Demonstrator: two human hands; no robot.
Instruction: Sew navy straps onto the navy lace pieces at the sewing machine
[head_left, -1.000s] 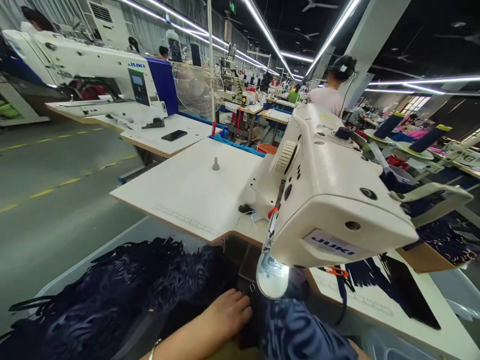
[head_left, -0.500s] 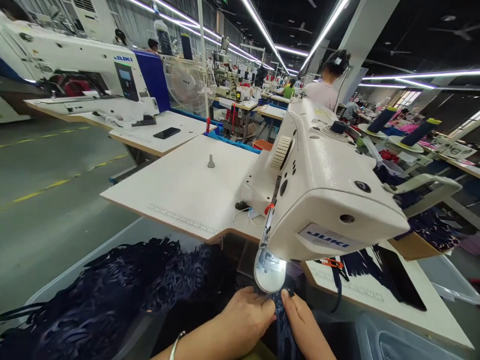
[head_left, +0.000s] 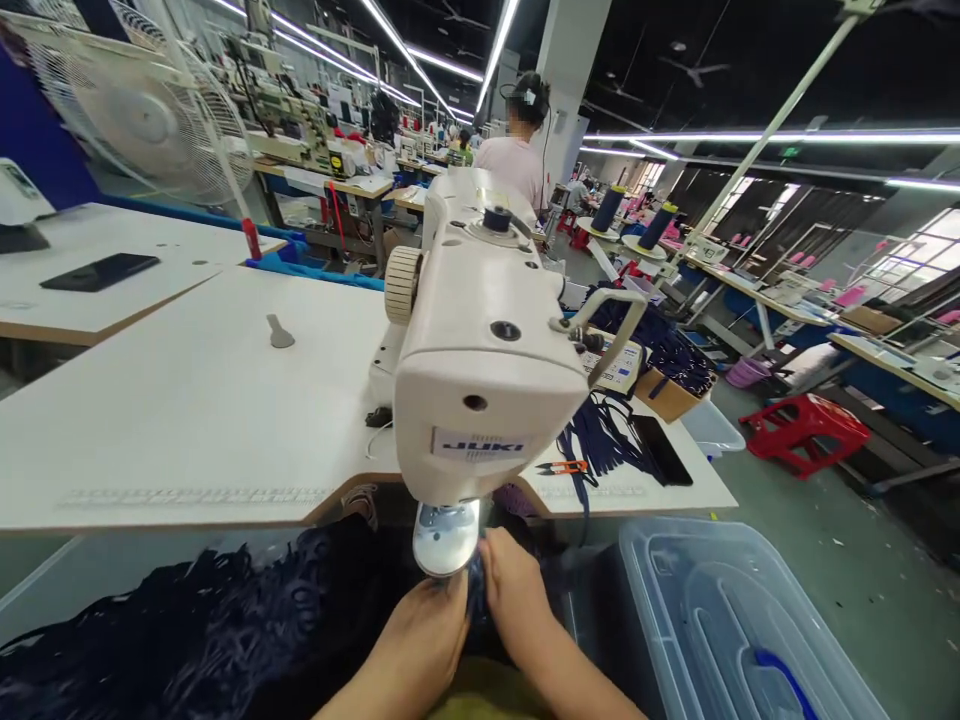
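A white JUKI sewing machine [head_left: 487, 380] stands in front of me, its rounded, lit arm end [head_left: 446, 540] jutting toward my lap. Just below that end, my left hand [head_left: 429, 625] is closed on navy fabric [head_left: 477, 590], its fingertips mostly hidden. On the fabric's other side, my right hand [head_left: 514, 580] grips it too, with the fingers curled close beside the machine end. Little of the cloth shows between the hands. A heap of navy strips [head_left: 150, 610] lies at lower left.
Orange thread snips [head_left: 562, 467], navy straps [head_left: 604, 440] and a black phone [head_left: 661, 450] lie right of the machine. A clear plastic lid or bin [head_left: 712, 600] is at lower right. A grey metal piece [head_left: 280, 332] sits on the white table [head_left: 187, 410]. One person [head_left: 514, 160] is beyond the machine.
My view has swung right, so the machine and table sit further left and the plastic bin shows more. Both hands stay on the navy fabric, close under the machine end.
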